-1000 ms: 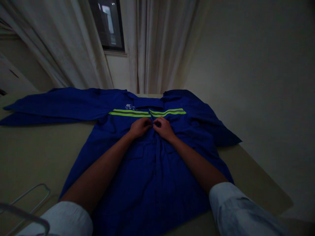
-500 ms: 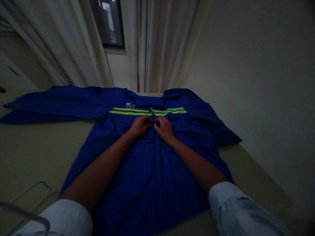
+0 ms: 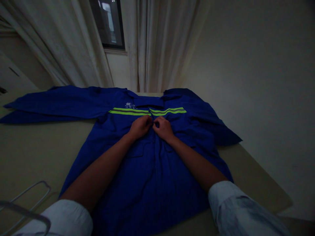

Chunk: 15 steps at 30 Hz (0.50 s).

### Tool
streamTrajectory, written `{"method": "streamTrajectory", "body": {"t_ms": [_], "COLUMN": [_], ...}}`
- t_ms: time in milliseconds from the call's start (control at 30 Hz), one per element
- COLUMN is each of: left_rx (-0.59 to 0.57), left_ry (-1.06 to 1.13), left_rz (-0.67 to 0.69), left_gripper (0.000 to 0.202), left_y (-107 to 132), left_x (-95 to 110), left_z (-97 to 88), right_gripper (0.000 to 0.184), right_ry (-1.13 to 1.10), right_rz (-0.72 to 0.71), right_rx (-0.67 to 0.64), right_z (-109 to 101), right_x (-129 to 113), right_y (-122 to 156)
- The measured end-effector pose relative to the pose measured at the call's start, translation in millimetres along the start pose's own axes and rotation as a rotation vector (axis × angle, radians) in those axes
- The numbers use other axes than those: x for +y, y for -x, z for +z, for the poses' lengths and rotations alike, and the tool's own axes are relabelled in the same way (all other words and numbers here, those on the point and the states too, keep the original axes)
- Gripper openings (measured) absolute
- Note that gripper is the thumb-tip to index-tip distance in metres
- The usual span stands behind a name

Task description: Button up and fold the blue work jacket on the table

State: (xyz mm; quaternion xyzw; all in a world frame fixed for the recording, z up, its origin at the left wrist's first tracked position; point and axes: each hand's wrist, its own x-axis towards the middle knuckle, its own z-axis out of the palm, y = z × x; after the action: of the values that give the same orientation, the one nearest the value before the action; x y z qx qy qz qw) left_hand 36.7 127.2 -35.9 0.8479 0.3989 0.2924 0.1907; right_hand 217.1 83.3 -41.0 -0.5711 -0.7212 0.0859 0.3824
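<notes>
A blue work jacket (image 3: 137, 183) with yellow-green reflective stripes lies spread out, its collar end away from me. Just below the stripe, at the centre front opening, my left hand (image 3: 141, 126) pinches the jacket's front edge. My right hand (image 3: 163, 127) grips the opposite edge, thumb and forefinger pressed together. The fingertips of both hands nearly meet. Whatever small fastening may lie between them is hidden by the fingers and the dim light.
The jacket rests on a pale yellowish table (image 3: 49, 150). White wire hangers (image 3: 27, 213) lie at the lower left. Beige curtains (image 3: 162, 46) and a dark window (image 3: 109, 24) are beyond the far edge. A plain wall (image 3: 265, 82) borders the right side.
Both hands stay at the same spot on the front opening. Their fingers have shifted very slightly, with the right fingertips a little further left.
</notes>
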Motion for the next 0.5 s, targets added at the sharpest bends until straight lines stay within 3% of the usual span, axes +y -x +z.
{"method": "streamTrajectory", "body": {"t_ms": [200, 333, 500], "left_rx": [-0.006, -0.01, 0.001], "left_ry": [-0.04, -0.056, -0.064], "left_rz": [-0.03, 0.035, 0.055], "left_gripper": [0.022, 0.034, 0.028], "left_y": [2.2, 3.5, 3.4], "left_x": [0.8, 1.3, 1.8], "left_z": [-0.7, -2.1, -0.7], "right_gripper": [0.011, 0.016, 0.014], "right_ry": [-0.164, -0.245, -0.181], "right_rz": [-0.083, -0.075, -0.046], "right_rx": [-0.026, -0.08, 0.015], "right_z": [-5.5, -6.5, -0.7], "right_x": [1.1, 3.3, 4.1], "right_y": [0.1, -1.5, -3.2]}}
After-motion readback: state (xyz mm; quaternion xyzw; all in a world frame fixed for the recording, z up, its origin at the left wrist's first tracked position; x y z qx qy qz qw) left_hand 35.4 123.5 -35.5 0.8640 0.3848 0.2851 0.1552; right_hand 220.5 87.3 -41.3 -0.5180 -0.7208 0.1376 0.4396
